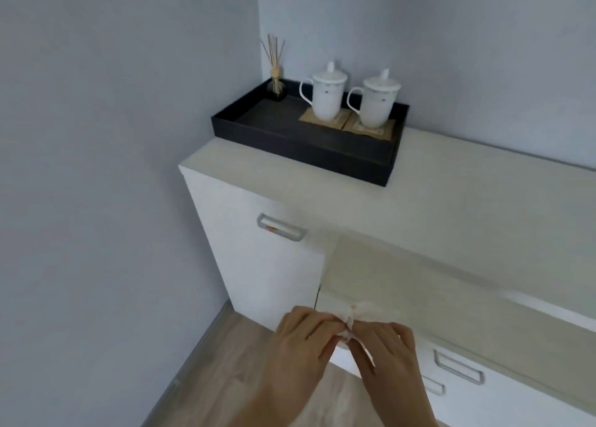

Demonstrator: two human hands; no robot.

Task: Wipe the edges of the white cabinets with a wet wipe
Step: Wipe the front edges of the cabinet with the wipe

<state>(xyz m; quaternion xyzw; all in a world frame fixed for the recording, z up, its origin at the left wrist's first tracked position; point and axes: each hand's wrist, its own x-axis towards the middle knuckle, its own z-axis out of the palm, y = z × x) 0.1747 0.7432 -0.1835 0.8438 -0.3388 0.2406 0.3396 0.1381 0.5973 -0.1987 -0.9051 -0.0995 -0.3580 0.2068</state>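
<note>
Near the bottom centre of the head view, the left hand point(303, 336) and the right hand point(387, 346) meet fingertip to fingertip, both pinching a small crumpled wet wipe point(349, 322) between curled fingers. The wipe sits at the near left corner of the low cabinet point(451, 281); whether it touches the edge cannot be told. Just left of that stands the taller white cabinet point(245, 265), its door carrying a metal handle point(280, 228). On its beige top, at the far left, rests a black tray point(306, 155) holding a reed diffuser point(275, 71) and two lidded white cups point(325, 94), each upright on a coaster point(371, 129). A wooden floor point(225, 362) shows at near left.
</note>
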